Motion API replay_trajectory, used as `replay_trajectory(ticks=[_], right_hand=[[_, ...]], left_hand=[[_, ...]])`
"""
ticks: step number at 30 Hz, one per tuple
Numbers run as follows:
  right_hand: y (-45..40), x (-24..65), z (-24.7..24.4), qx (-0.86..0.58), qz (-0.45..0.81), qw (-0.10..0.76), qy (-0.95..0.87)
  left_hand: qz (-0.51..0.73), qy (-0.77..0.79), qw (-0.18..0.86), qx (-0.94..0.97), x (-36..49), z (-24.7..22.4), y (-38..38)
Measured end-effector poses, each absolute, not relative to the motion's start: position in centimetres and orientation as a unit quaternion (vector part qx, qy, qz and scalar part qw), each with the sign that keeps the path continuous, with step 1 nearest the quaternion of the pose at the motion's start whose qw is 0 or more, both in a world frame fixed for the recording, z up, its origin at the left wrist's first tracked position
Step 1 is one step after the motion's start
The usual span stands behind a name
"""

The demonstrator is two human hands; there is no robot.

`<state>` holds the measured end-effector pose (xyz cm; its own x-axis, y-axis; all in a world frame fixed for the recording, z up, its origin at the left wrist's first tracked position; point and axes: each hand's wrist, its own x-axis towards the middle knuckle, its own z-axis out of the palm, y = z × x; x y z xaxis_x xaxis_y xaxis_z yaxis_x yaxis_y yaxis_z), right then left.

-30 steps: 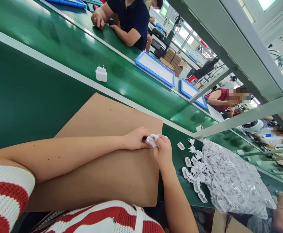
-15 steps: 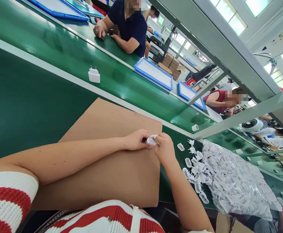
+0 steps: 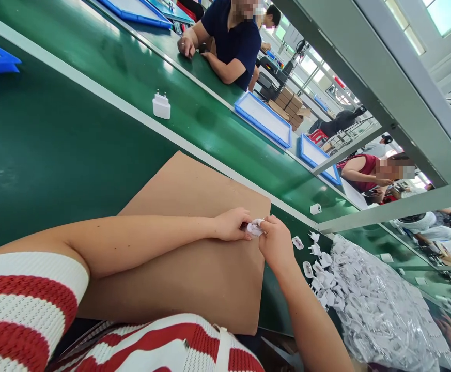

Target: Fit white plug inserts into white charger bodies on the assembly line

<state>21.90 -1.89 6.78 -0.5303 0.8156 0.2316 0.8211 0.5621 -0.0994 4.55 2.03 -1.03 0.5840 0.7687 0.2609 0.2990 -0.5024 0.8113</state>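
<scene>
Left grip (image 3: 231,224): clasped on the left side of a small white plastic piece (image 3: 254,228), arm stretched across from the left.
Right grip (image 3: 278,242): pinching the same piece from the right, thumb and forefinger close on its rim.
Handling: I'd judge it best to brace it firmly with the left and let the right fingertips do the fine work, low over the cardboard sheet (image 3: 194,279), pressing evenly so the thin rim doesn't flex.
White piece, whereabouts: between both hands, above the sheet's right part, on the near side of the white rail (image 3: 105,103).
White piece, looks: pale, smooth, rounded, seemingly hollow; fingers hide much of it, and I can't make out its details.
Right of the hands: loose white plug parts (image 3: 328,279) on the green tabletop (image 3: 55,150), beside a bulging clear bag (image 3: 384,299).
</scene>
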Motion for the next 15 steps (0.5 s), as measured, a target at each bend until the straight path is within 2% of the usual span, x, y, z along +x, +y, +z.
replay_trajectory(ticks=[4, 10, 12, 15], right_hand=[[-2.1, 22.1, 6.3, -0.507, 0.017, 0.146, -0.85], [-2.8, 23.0, 5.3, -0.538, 0.182, 0.3, -0.766], [-3.0, 23.0, 5.4, -0.531, 0.169, 0.322, -0.765], [-3.2, 22.9, 5.7, -0.509, 0.101, 0.28, -0.808]], left_hand=[[0.319, 0.333, 0.371, 0.806, 4.6, -0.9, 2.0], [0.31, 0.344, 0.388, 0.797, 4.4, -0.7, 1.9], [0.306, 0.345, 0.393, 0.796, 4.4, -0.6, 1.9], [0.305, 0.339, 0.389, 0.8, 4.4, -0.6, 2.0]])
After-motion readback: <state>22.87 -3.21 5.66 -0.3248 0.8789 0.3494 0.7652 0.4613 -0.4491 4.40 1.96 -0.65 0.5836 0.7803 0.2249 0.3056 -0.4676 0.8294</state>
